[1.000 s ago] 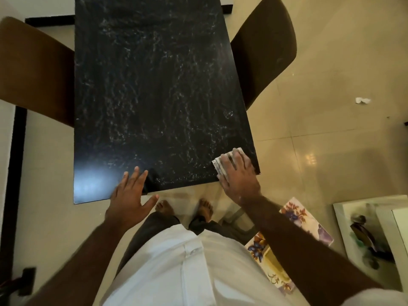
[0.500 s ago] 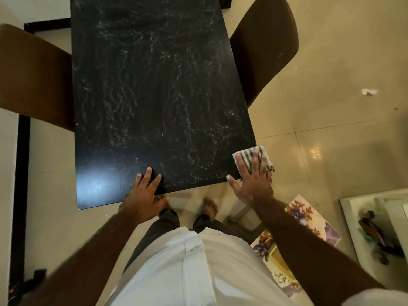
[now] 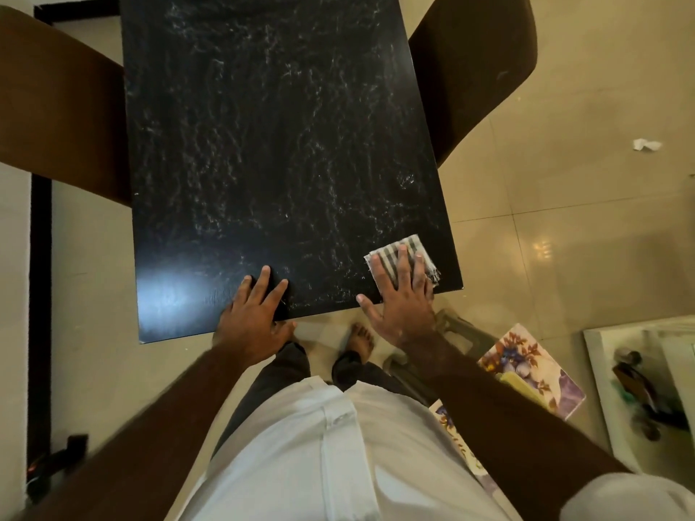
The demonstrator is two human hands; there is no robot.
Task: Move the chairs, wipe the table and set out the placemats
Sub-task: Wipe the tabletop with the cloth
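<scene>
cloth (image 3: pixel 413 243) is back on the near right corner of the desk (image 3: pixel 263 144), pressed under the flat right hand (image 3: pixel 402 310); left hand (image 3: pixel 252 317) rests flat on the near edge. wiping seems nearly finished.

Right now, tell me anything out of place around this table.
A crumpled white scrap lies on the floor right of the table: stray litter. The floral placemats sit low at the person's right, not yet on the table.
</scene>
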